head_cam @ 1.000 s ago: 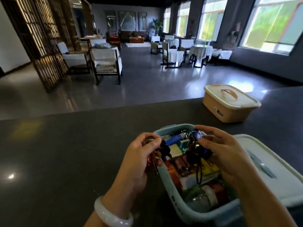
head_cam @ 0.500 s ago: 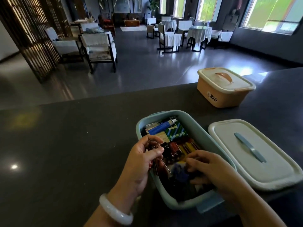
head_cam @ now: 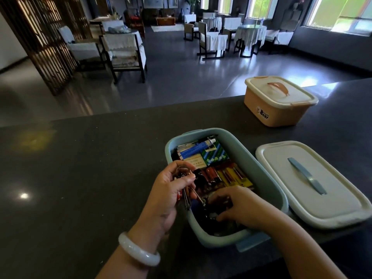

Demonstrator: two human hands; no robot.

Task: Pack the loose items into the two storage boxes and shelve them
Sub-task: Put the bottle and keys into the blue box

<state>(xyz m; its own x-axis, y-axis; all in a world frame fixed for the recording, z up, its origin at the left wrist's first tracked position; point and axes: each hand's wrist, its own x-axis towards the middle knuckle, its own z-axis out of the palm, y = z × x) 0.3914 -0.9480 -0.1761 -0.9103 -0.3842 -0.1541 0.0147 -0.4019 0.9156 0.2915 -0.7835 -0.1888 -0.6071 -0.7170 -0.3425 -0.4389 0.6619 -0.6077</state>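
Metal glints in the bunch of keys on rings (head_cam: pixel 186 183) that the left hand (head_cam: pixel 171 190) grips, fingers curled round them at the near left rim of the pale blue plastic storage box (head_cam: pixel 267 182). I judge the bunch small, hard and fairly heavy for its size — loose and jangly, so it is best held by the ring and lowered, not dropped onto what lies beneath.

The right hand (head_cam: pixel 239 206) reaches into the near end of the blue box, fingers bent down among dark items; whether it holds anything I cannot tell. At the far end of the box lie flat cartons and a blue tube (head_cam: pixel 198 147), with red and yellow cylinders (head_cam: pixel 225 176) in the middle. The box looks nearly full, so room for the keys is tight.

Just right of the box lies its white lid with a blue handle (head_cam: pixel 314 184), flat on the dark stone counter (head_cam: pixel 90 178) and close to the near edge. Beyond the lid stands the orange storage box with a closed white lid (head_cam: pixel 277 101), well apart. Left of the blue box the counter offers broad open room.
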